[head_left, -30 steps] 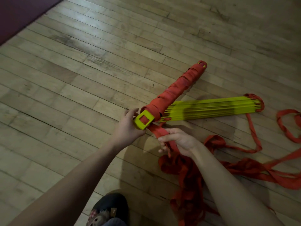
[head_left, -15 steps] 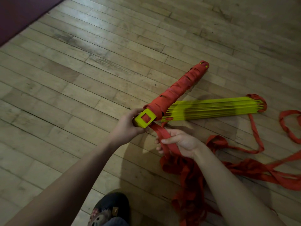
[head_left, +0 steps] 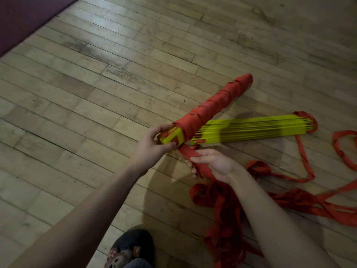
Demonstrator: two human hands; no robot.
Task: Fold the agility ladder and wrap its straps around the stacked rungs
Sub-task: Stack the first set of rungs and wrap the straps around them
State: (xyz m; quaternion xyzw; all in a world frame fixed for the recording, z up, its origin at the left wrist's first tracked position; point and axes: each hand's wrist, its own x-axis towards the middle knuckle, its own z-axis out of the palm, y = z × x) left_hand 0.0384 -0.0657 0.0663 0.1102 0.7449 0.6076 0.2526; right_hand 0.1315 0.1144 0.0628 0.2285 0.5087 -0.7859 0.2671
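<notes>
Gripping the near end of the strap-wrapped bundle (head_left: 210, 107) by its yellow buckle (head_left: 172, 137), the left hand (head_left: 152, 146) is holding it tilted above the wooden floor (head_left: 96, 93). The right hand (head_left: 214, 161) is curling its fingers (head_left: 193, 167) round the loose red strap (head_left: 195, 157), partly hiding it. Behind, the yellow rung stack (head_left: 251, 128) is lying on the floor, its near end covered by the bundle.

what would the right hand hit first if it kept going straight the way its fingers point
The right hand, gripping the red strap, has fingers pointing left toward the left hand. It would probably meet that hand's wrist first, though depth is unclear from one view.
</notes>
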